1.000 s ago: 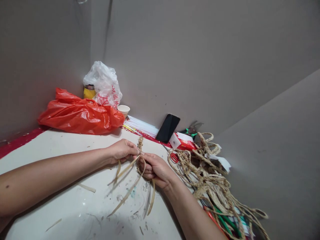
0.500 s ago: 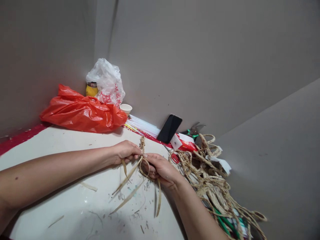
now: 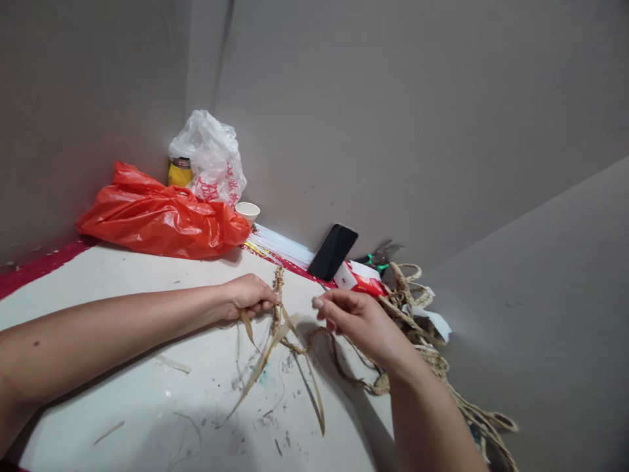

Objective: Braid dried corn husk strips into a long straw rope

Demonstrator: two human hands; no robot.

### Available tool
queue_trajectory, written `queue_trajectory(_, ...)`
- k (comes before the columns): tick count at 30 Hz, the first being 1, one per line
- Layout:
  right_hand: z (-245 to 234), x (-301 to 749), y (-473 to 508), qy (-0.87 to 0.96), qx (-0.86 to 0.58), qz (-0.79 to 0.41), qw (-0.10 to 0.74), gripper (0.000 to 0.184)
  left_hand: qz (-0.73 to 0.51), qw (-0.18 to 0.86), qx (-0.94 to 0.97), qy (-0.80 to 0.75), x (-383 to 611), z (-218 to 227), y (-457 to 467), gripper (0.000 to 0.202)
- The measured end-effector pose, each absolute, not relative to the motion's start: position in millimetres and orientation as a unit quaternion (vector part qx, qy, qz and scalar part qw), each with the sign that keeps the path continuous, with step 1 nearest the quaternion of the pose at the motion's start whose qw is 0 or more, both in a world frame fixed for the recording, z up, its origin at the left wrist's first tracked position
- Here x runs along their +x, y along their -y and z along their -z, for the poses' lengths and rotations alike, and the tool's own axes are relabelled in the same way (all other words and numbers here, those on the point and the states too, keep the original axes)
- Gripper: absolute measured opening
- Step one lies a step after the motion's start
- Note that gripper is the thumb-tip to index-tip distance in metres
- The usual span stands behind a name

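In the head view, the left hand [image 3: 253, 295] pinches the braid [image 3: 278, 280], which stands over the middle of the table [image 3: 142, 406] with pale strips [image 3: 259, 367] trailing below the fingers. The right hand [image 3: 356, 321] hangs apart to the right, near the phone [image 3: 334, 252], its fingers loosely curled (whether they hold a strand, I cannot tell).
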State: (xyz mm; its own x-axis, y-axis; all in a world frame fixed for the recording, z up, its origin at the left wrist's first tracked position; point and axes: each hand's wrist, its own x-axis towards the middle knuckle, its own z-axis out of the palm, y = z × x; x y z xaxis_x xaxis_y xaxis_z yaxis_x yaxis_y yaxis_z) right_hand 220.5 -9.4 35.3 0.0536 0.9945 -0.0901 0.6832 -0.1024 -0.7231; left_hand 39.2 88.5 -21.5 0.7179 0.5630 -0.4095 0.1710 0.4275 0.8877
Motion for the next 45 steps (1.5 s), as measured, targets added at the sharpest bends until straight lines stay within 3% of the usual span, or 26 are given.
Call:
queue_trajectory(4,-41.4,205.7,18.1,0.639,-0.672,-0.334,0.168,0.022,-0.140,0.761,0.526,-0.353,39.7,21.7,-87.9,0.021)
queue_trajectory(7,-30.4,195.9,12.4,0.637,-0.669,-0.312,0.220,0.018,-0.150,0.753,0.532,-0.356,39.9,22.9,-87.3,0.020)
queue_trajectory(12,-18.3,198.8,2.6,0.604,-0.634,-0.381,0.297,0.016,-0.156,0.749,0.540,-0.352,39.7,27.4,-88.0,0.018)
queue_trajectory(18,-13.3,211.1,-3.7,0.412,-0.575,-0.540,0.456,0.018,-0.160,0.745,0.544,-0.352,39.5,26.6,-87.4,0.015)
queue_trajectory(22,-6.9,210.1,-10.5,0.332,-0.535,-0.600,0.494,0.025,-0.164,0.740,0.552,-0.346,40.1,26.5,-86.8,0.015)
queue_trajectory(29,-3.9,201.4,-7.6,0.394,-0.570,-0.568,0.444,0.028,-0.180,0.727,0.565,-0.347,41.8,30.7,-84.7,0.017)
queue_trajectory(37,6.7,183.9,-6.6,0.526,-0.692,-0.325,0.372,0.022,-0.189,0.710,0.580,-0.351,44.0,31.7,-82.7,0.019)
queue_trajectory(45,3.5,179.5,-1.9,0.552,-0.679,-0.368,0.314,0.035,-0.191,0.704,0.586,-0.353,41.4,28.5,-80.4,0.016)
